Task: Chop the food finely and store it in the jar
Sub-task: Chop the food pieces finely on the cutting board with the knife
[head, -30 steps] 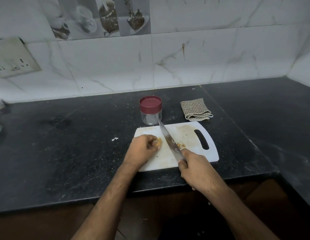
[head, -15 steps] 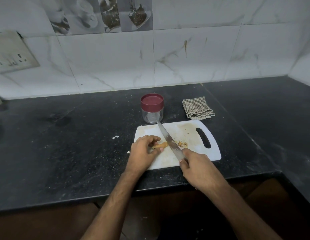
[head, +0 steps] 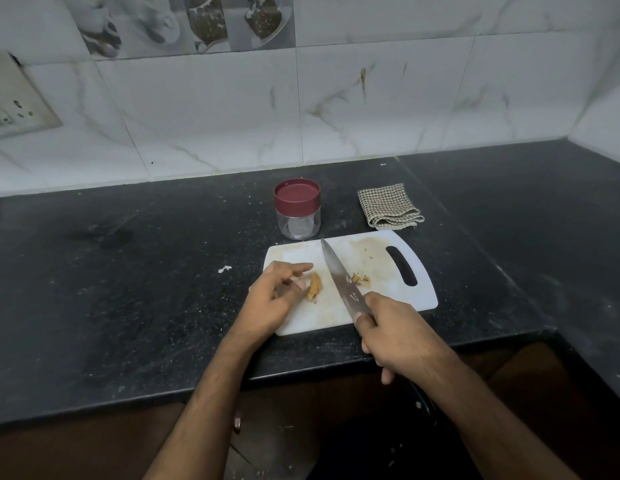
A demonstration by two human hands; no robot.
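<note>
A white cutting board [head: 381, 299] lies on the black counter. On it rests a small tan piece of food [head: 314, 286], with a few chopped bits [head: 361, 279] to the right of the knife [head: 339, 277]. My right hand [head: 395, 336] grips the knife handle; the blade points away toward the jar. My left hand [head: 275, 299] sits at the board's left edge, fingers loosely apart, fingertips just left of the food piece. A clear jar [head: 297, 209] with a dark red lid stands closed behind the board.
A folded checked cloth [head: 388, 206] lies right of the jar. A white scrap [head: 225, 269] sits on the black counter [head: 128, 289] left of the board. Tiled wall behind, a switch plate [head: 14, 105] at the left. The counter's front edge runs under my forearms.
My left hand has let go of the food piece and opened, leaving it on the board. The knife blade has shifted slightly right of the piece.
</note>
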